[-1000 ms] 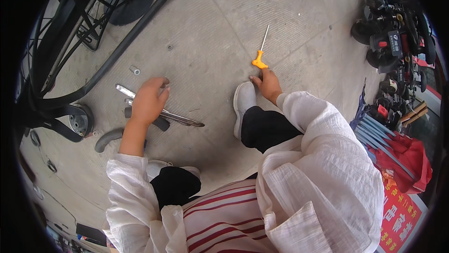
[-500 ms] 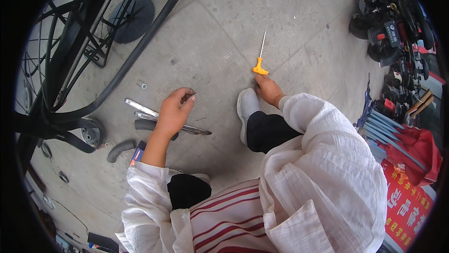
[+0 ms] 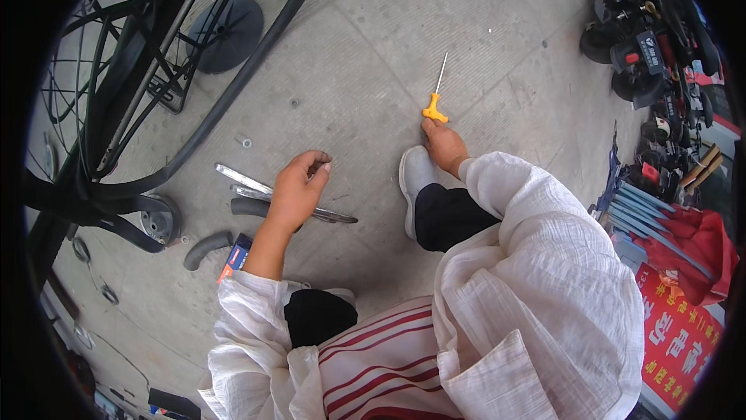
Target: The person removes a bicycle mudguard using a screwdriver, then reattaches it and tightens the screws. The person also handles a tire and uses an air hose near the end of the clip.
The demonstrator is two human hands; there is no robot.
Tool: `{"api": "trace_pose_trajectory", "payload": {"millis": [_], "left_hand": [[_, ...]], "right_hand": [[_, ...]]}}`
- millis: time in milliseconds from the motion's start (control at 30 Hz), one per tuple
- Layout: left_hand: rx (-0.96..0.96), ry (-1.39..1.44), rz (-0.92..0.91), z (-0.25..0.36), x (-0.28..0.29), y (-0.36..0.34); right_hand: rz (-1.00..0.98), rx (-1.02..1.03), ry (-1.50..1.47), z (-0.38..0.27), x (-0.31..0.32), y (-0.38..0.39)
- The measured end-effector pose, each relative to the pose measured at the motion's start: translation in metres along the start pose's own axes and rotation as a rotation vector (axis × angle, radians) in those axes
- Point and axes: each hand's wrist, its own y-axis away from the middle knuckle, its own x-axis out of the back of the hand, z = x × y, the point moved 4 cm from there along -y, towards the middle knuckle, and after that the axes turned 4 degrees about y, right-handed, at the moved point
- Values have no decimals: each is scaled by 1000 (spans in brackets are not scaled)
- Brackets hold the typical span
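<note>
Yellow-handled driver (image 3: 435,108) out past the toe of the right shoe (image 3: 418,175), that's where my eye goes – its thin metal shaft points away from the person, and its handle is right at the fingertips of the right hand (image 3: 445,146). Those fingers are bent, their tips up against the handle, but I can't tell from here whether they grip it or merely touch it.

Nearest are the red-striped top (image 3: 381,350) and the loose white overshirt (image 3: 536,272), with dark trousers (image 3: 451,218) below. The left hand (image 3: 299,187) hangs open, fingers loosely curled, thumb apart from them, above some shiny metal bars (image 3: 241,177). Close to the left forearm are a blue and orange box (image 3: 237,255), a curved grey tube (image 3: 206,249) beside it, and a short dark tube (image 3: 249,206) partly hidden behind the wrist.

Farther over the concrete floor (image 3: 357,94) I see a small metal nut (image 3: 294,103) and, off to the left, a round dark disc (image 3: 227,35) behind a long black bar. Over on the right, a red cloth bundle (image 3: 688,253) with pale blue rods lies above a red sign (image 3: 672,342) – and beyond them stands a row of dark scooters (image 3: 641,55)
</note>
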Motion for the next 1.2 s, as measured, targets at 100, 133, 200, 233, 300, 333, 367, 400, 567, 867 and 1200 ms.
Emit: {"api": "trace_pose_trajectory", "payload": {"millis": [100,133,200,233,300,333,367,400,567,867,1200], "left_hand": [[92,169,-21,-6,-5,0],[145,333,-32,-11,-8,0],[245,657,-42,-19,-21,-1],[300,807,-56,-15,-26,-1],[411,1065,-40,-9,-37,4],[464,1170,-42,-8,-43,2],[470,1253,-73,-2,-46,1],[478,1331,-118,2,-50,1],[452,1170,-26,-16,-14,-2],[49,1165,290,51,86,14],[-256,1171,434,147,143,57]], "right_hand": [[33,38,-54,-8,9,-4],[46,51,-99,-15,15,-6],[99,137,-234,-37,31,-5],[146,218,-331,-59,45,-2],[-40,239,-576,-119,74,14],[-148,307,-610,-139,83,22],[-293,286,-740,-160,100,27],[-195,301,-619,-157,105,21],[17,-166,54,-37,81,-18],[21,-51,43,1,39,-51],[45,692,-718,-207,307,17]]}}
